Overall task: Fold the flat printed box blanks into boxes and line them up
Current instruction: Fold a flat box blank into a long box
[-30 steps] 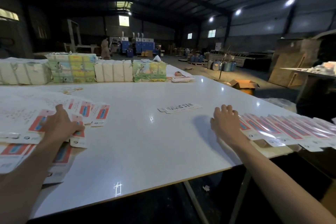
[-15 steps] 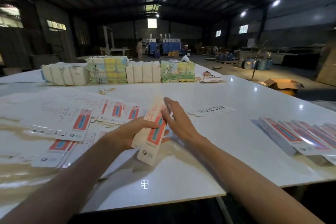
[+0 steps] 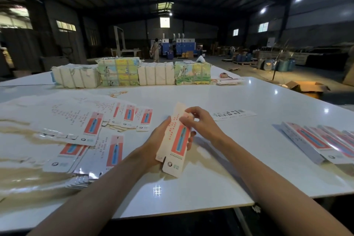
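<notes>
Above near-middle of the table (image 3: 258,130), held one box blank (image 3: 177,140) tilted, long axis pointing away, gripped from behind by left hand (image 3: 151,147) with thumb up the left edge and fingers curled round the right edge. Pinched its far end with right hand (image 3: 205,122), fingertips bent onto the top flap. Noted loose flat blanks (image 3: 92,128) fanned on the table at left, folded boxes (image 3: 325,142) in an overlapping row at right, wrapped bundles (image 3: 132,74) along far side, barcode strip (image 3: 233,115) just beyond right hand.
</notes>
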{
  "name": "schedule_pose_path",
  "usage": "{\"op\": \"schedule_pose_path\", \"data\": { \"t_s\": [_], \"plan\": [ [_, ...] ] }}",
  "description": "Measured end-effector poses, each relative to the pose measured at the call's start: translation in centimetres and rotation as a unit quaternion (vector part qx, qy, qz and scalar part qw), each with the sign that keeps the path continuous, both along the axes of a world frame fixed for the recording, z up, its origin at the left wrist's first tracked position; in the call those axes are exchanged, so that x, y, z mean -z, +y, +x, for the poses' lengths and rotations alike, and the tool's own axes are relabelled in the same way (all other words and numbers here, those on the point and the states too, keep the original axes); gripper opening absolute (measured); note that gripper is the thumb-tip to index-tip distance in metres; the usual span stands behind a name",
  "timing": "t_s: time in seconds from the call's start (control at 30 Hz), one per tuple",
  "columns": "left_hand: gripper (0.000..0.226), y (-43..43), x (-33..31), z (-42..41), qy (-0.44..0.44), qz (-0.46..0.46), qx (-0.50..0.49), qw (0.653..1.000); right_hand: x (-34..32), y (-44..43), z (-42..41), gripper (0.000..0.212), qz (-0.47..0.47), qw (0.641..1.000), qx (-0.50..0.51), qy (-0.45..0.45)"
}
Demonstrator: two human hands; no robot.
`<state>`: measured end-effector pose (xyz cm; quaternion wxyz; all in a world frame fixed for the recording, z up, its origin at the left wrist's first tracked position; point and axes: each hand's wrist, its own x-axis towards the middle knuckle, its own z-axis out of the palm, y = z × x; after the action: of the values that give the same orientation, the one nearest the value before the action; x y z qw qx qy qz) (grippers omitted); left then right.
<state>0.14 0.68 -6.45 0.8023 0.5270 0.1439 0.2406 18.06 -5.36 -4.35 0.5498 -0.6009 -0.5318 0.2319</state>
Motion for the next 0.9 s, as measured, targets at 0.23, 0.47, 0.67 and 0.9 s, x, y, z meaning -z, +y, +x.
{"op": "schedule_pose_path", "data": {
  "t_s": [0.23, 0.47, 0.67, 0.9],
  "plan": [
    [0.056, -0.1, -0.3, -0.2, 0.024, 0.020, 0.063, 0.998, -1.2, -0.3, 1.5, 0.045, -0.039, 0.996, 0.009, -0.085],
    [0.059, 0.0, -0.2, -0.1, 0.021, 0.030, 0.057, 0.998, -1.9, -1.4, 1.5, 0.034, -0.051, 0.995, -0.074, 0.050],
    [0.060, -0.4, -1.4, 0.0, -0.009, 0.026, 0.086, 0.996, -2.6, -1.9, 1.2, 0.037, 0.019, 0.983, -0.123, 0.136],
    [0.055, -0.7, -0.9, 0.5, 0.005, 0.066, 0.011, 0.998, -2.3, -1.2, 0.1, 0.037, 0.065, 0.959, -0.151, 0.229]
  ]
}}
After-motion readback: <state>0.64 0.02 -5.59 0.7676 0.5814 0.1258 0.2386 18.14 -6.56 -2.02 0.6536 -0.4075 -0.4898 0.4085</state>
